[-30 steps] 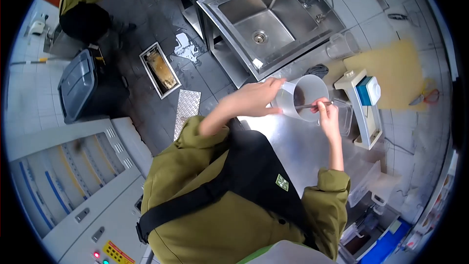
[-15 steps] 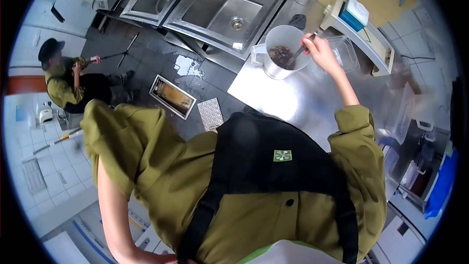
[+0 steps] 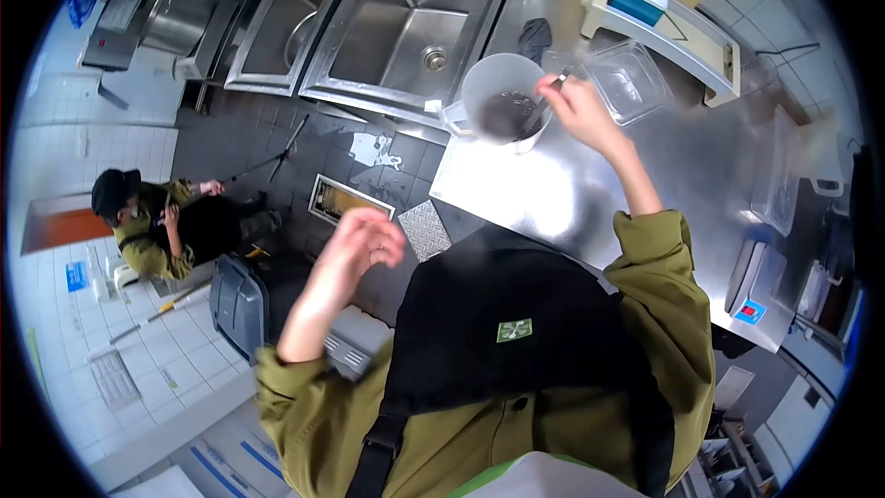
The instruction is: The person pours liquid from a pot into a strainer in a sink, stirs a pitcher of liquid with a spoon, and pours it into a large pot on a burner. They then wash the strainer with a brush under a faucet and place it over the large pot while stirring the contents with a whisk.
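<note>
My right hand (image 3: pixel 583 111) grips the upper end of a long-handled metal utensil (image 3: pixel 534 116), whose lower end is hidden in dark contents. These dark, wet-looking contents (image 3: pixel 503 116) lie in the bottom of a translucent plastic jug (image 3: pixel 487 81) with a handle on its left. The jug stands on the steel counter near its sink-side edge. Over the floor, left of my apron, my left hand (image 3: pixel 355 247) is raised with loosely bent fingers and nothing visible in it. It is slightly blurred and apart from the jug.
Right of the jug lies a clear plastic container (image 3: pixel 629 83), with a cream-coloured appliance (image 3: pixel 659 28) behind it. A dark cloth (image 3: pixel 534 38) sits behind the jug. Sinks (image 3: pixel 392 37) adjoin the counter (image 3: pixel 645 212). A co-worker (image 3: pixel 157 221) holds a pole near an open floor drain (image 3: pixel 336 201).
My left hand has risen from low beside my body to in front of me. My right hand still holds the utensil in the jug. The view has shifted.
</note>
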The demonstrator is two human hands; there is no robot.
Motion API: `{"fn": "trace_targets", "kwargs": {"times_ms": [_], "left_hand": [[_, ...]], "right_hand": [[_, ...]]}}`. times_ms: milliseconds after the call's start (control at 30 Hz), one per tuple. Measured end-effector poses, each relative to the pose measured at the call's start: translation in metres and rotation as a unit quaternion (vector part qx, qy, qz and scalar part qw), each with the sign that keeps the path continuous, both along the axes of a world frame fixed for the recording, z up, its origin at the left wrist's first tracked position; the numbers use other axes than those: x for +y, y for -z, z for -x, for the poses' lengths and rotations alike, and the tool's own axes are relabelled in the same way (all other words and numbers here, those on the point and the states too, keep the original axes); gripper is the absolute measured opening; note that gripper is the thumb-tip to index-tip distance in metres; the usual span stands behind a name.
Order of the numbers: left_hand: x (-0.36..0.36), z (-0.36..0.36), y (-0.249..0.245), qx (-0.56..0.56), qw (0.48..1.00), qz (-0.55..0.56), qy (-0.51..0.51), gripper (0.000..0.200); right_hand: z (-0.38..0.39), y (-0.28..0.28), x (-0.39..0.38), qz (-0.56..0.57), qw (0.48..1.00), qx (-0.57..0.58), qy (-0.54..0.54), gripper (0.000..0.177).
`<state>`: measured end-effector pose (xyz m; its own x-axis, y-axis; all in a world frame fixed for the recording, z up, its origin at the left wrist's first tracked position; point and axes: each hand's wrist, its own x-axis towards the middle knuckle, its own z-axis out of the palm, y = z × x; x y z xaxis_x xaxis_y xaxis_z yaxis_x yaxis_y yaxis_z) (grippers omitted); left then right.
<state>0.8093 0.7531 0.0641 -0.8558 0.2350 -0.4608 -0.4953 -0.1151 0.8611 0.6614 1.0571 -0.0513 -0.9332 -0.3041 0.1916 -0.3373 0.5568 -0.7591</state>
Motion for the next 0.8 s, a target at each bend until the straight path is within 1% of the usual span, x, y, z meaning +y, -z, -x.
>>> {"fn": "trace_targets", "kwargs": {"times_ms": [33,67,100,133,200,267,300,367,400,500,567,633,700,733,800], "left_hand": [[-0.028,-0.024,0.079,0.056,0.985,0.161,0.02,0.026],[-0.082,-0.081,0.206,0.045,0.933,0.355,0.034,0.024],[-0.109,-0.131,0.281,-0.041,0.858,0.5,0.108,0.024],[-0.111,-0.164,0.302,-0.129,0.817,0.54,0.154,0.024],[-0.108,-0.223,0.329,-0.245,0.797,0.523,0.176,0.024],[-0.097,-0.247,0.341,-0.28,0.802,0.502,0.165,0.024],[-0.091,-0.249,0.344,-0.286,0.806,0.494,0.158,0.024],[-0.083,-0.25,0.35,-0.29,0.808,0.49,0.149,0.024],[-0.08,-0.249,0.351,-0.288,0.811,0.488,0.146,0.024],[-0.072,-0.239,0.354,-0.275,0.816,0.49,0.135,0.024],[-0.068,-0.227,0.356,-0.257,0.817,0.499,0.134,0.024],[-0.064,-0.206,0.354,-0.225,0.818,0.512,0.132,0.024],[-0.059,-0.174,0.345,-0.175,0.82,0.531,0.122,0.025],[-0.054,-0.15,0.336,-0.13,0.823,0.542,0.106,0.025],[-0.043,-0.091,0.315,-0.025,0.841,0.539,0.053,0.025]], "right_hand": [[-0.004,-0.001,-0.001,0.007,0.999,0.033,-0.021,0.016],[-0.006,-0.003,-0.002,0.013,0.997,0.066,-0.045,0.016],[-0.007,0.0,-0.005,-0.003,0.995,0.079,-0.056,0.015],[-0.007,0.004,-0.008,-0.02,0.993,0.092,-0.067,0.015],[-0.006,0.003,-0.016,-0.044,0.99,0.097,-0.093,0.015],[-0.006,-0.004,-0.024,-0.06,0.986,0.08,-0.13,0.014],[-0.006,-0.006,-0.026,-0.049,0.988,0.057,-0.137,0.015],[0.0,0.002,-0.025,-0.042,0.983,0.066,-0.163,0.014],[0.002,0.002,-0.026,-0.038,0.981,0.071,-0.176,0.014],[0.003,-0.007,-0.022,-0.062,0.979,0.035,-0.191,0.014],[0.007,-0.012,-0.021,-0.059,0.98,0.055,-0.18,0.014],[0.012,-0.013,-0.021,-0.04,0.982,0.077,-0.169,0.014],[0.018,-0.014,-0.022,-0.085,0.984,0.043,-0.15,0.016],[0.021,-0.014,-0.023,-0.108,0.984,0.026,-0.139,0.016],[0.02,-0.001,-0.03,-0.078,0.989,0.045,-0.117,0.016]]}}
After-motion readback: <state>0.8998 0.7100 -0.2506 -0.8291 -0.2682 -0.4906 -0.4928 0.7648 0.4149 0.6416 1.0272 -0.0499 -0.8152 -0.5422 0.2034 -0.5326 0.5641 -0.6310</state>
